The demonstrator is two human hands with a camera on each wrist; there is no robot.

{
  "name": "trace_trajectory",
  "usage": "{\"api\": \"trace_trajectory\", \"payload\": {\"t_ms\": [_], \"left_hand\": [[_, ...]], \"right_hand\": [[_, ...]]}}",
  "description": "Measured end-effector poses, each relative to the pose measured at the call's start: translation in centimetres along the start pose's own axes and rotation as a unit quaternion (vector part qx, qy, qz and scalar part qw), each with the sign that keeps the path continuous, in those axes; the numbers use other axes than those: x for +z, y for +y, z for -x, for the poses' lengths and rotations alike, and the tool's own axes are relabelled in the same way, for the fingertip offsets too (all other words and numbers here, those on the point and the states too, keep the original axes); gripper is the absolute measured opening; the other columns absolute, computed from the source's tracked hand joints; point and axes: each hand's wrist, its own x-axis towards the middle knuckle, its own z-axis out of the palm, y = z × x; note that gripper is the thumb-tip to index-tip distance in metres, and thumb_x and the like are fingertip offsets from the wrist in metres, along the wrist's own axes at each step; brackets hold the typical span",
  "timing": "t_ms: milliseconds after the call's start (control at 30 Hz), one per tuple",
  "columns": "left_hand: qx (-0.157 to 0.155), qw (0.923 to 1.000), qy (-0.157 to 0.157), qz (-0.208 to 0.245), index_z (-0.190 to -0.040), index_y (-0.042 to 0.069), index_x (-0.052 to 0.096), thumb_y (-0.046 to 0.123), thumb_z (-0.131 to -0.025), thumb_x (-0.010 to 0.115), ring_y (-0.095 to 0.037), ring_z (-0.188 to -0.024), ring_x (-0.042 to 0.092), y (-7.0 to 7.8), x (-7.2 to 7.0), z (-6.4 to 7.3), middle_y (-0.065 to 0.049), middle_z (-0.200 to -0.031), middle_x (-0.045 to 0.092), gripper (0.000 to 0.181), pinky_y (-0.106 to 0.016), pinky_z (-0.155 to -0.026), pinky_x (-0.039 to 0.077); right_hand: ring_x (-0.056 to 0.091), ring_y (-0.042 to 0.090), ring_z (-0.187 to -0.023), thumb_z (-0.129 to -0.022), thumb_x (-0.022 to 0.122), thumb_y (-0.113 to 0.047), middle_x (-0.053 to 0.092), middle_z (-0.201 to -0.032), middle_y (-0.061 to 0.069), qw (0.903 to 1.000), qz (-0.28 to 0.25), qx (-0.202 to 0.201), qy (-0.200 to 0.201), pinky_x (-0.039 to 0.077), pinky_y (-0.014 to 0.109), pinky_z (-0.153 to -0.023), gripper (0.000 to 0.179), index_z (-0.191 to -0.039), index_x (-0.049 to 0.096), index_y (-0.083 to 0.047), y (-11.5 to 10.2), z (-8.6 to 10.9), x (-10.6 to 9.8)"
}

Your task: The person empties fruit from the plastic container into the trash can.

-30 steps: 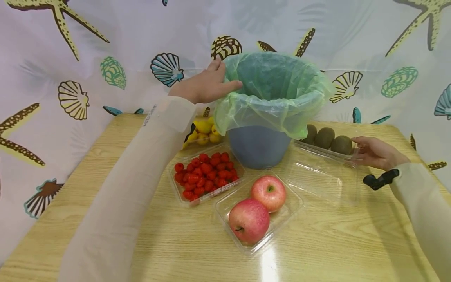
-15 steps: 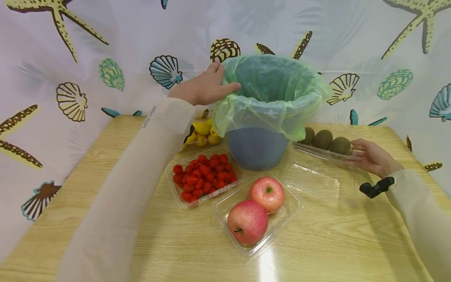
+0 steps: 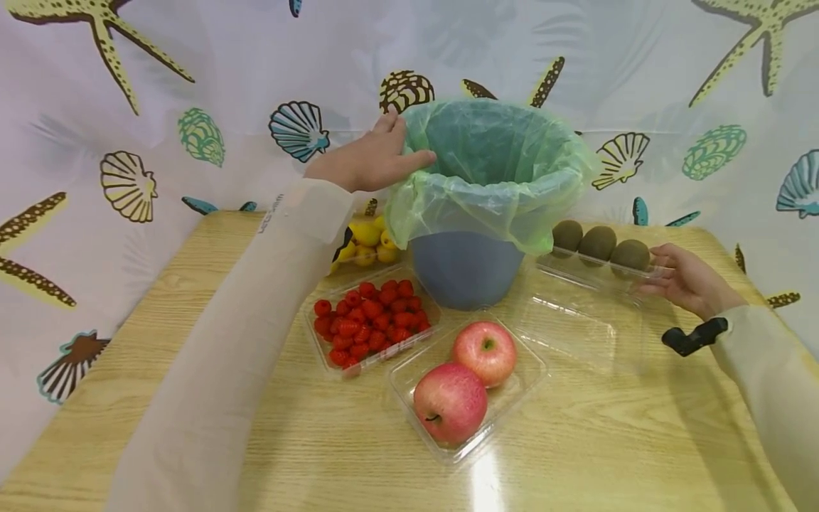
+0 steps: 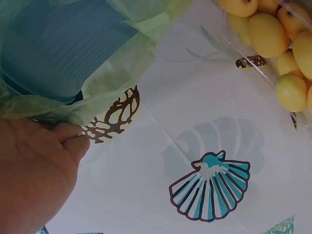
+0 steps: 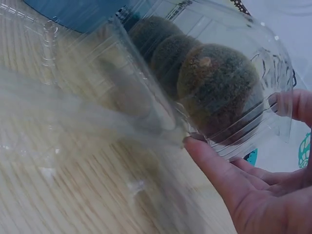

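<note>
At the right of the frame, the right hand point(image 3: 691, 279) grips the end of a clear box point(image 3: 582, 277) of kiwis point(image 3: 598, 244), apparently for lifting, which next wants a level hold, while at upper centre the left hand point(image 3: 371, 158) rests straight-fingered on the bin point(image 3: 467, 270).

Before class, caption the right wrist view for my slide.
Right hand gripping a clear plastic container of fuzzy brown kiwis.

Apples point(image 3: 451, 403): two; visible kiwis point(image 3: 598, 244): three; clear fruit trays point(image 3: 521, 375): four; bucket point(image 3: 467, 270): one; green liner point(image 3: 476, 203): one.
</note>
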Motion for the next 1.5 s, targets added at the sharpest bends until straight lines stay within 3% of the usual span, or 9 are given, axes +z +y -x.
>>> {"api": "trace_trajectory", "payload": {"t_ms": [433, 600, 733, 767, 900, 1033, 1133, 1300, 1500], "left_hand": [[0.001, 1.0000, 0.006, -0.005, -0.147, 0.005, -0.022, 0.060, -0.097, 0.022, -0.025, -0.143, -0.025, -0.2, -0.2, -0.1, -0.010, -0.153, -0.032, 0.087, -0.048, -0.119, -0.002], [0.002, 1.0000, 0.006, -0.007, -0.147, 0.005, -0.023, 0.060, -0.097, 0.022, -0.025, -0.143, -0.025, -0.2, -0.3, 0.0, -0.009, -0.153, -0.032, 0.087, -0.049, -0.119, -0.001], [0.003, 1.0000, 0.004, -0.002, -0.146, 0.006, -0.023, 0.060, -0.097, 0.022, -0.025, -0.144, -0.024, -0.2, -0.3, 0.0, -0.009, -0.153, -0.032, 0.087, -0.049, -0.119, -0.001], [0.004, 1.0000, 0.004, -0.003, -0.146, 0.005, -0.024, 0.060, -0.097, 0.022, -0.025, -0.143, -0.024, -0.2, -0.3, 0.0, -0.010, -0.153, -0.032, 0.086, -0.049, -0.119, -0.001], [0.005, 1.0000, 0.002, -0.004, -0.146, 0.005, -0.024, 0.059, -0.097, 0.022, -0.026, -0.143, -0.024, -0.1, -0.3, -0.1, -0.010, -0.153, -0.032, 0.086, -0.049, -0.119, -0.001], [0.002, 0.9999, 0.000, -0.014, -0.146, 0.006, -0.024, 0.061, -0.097, 0.021, -0.025, -0.143, -0.024, 0.0, -0.2, -0.2, -0.009, -0.153, -0.032, 0.087, -0.050, -0.119, 0.000], [0.000, 0.9998, -0.001, -0.018, -0.146, 0.006, -0.024, 0.062, -0.096, 0.020, -0.025, -0.143, -0.025, 0.0, -0.1, -0.3, -0.009, -0.153, -0.032, 0.087, -0.050, -0.119, 0.000], [0.001, 0.9999, -0.004, -0.016, -0.146, 0.005, -0.025, 0.061, -0.097, 0.020, -0.026, -0.143, -0.026, -0.1, 0.0, -0.4, -0.011, -0.152, -0.033, 0.086, -0.050, -0.119, -0.001], [0.003, 0.9999, -0.004, -0.013, -0.146, 0.004, -0.023, 0.059, -0.097, 0.021, -0.026, -0.142, -0.027, -0.2, 0.1, -0.5, -0.012, -0.152, -0.033, 0.086, -0.048, -0.119, -0.003]], "right_hand": [[-0.014, 0.023, -0.146, -0.100, 0.042, -0.037, -0.027, -0.155, -0.007, 0.9992, -0.035, -0.008, 0.017, 0.055, 0.030, -0.082, 0.073, -0.148, -0.014, -0.037, -3.2, 2.0, -1.4], [0.051, 0.021, -0.125, -0.100, 0.043, -0.038, 0.007, -0.157, 0.000, 0.9993, -0.014, -0.023, 0.024, 0.055, 0.029, -0.082, 0.071, -0.147, -0.011, -0.038, -4.4, 2.8, -1.9], [0.066, 0.013, -0.083, -0.100, 0.044, -0.035, 0.050, -0.120, -0.002, 0.9985, -0.028, -0.038, 0.028, 0.056, 0.031, -0.077, 0.062, -0.145, 0.002, -0.035, -5.2, 3.1, -2.3], [0.066, 0.012, -0.086, -0.100, 0.045, -0.035, 0.050, -0.111, -0.006, 0.9983, -0.026, -0.040, 0.032, 0.056, 0.030, -0.077, 0.064, -0.146, 0.001, -0.036, -5.4, 3.2, -2.4], [0.033, 0.017, -0.140, -0.099, 0.044, -0.039, 0.029, -0.150, 0.001, 0.9977, -0.020, -0.046, 0.045, 0.055, 0.026, -0.076, 0.079, -0.146, -0.019, -0.039, -6.0, 3.7, -2.3], [0.056, 0.012, -0.108, -0.101, 0.043, -0.034, 0.056, -0.109, 0.000, 0.9954, -0.034, -0.075, 0.048, 0.057, 0.029, -0.070, 0.065, -0.143, -0.006, -0.043, -6.4, 4.5, -2.4], [0.035, 0.010, -0.058, -0.101, 0.042, -0.031, 0.035, -0.064, -0.005, 0.9937, -0.047, -0.092, 0.044, 0.057, 0.033, -0.064, 0.046, -0.134, 0.010, -0.035, -6.8, 4.9, -2.3], [0.027, 0.011, -0.058, -0.101, 0.041, -0.033, 0.027, -0.069, -0.004, 0.9938, -0.024, -0.098, 0.047, 0.056, 0.029, -0.065, 0.049, -0.133, 0.006, -0.040, -7.6, 5.2, -1.8], [0.061, 0.007, -0.091, -0.098, 0.048, -0.038, 0.059, -0.103, -0.005, 0.9940, -0.019, -0.089, 0.061, 0.057, 0.029, -0.067, 0.047, -0.137, 0.021, -0.036, -8.9, 5.3, -1.7]]}}
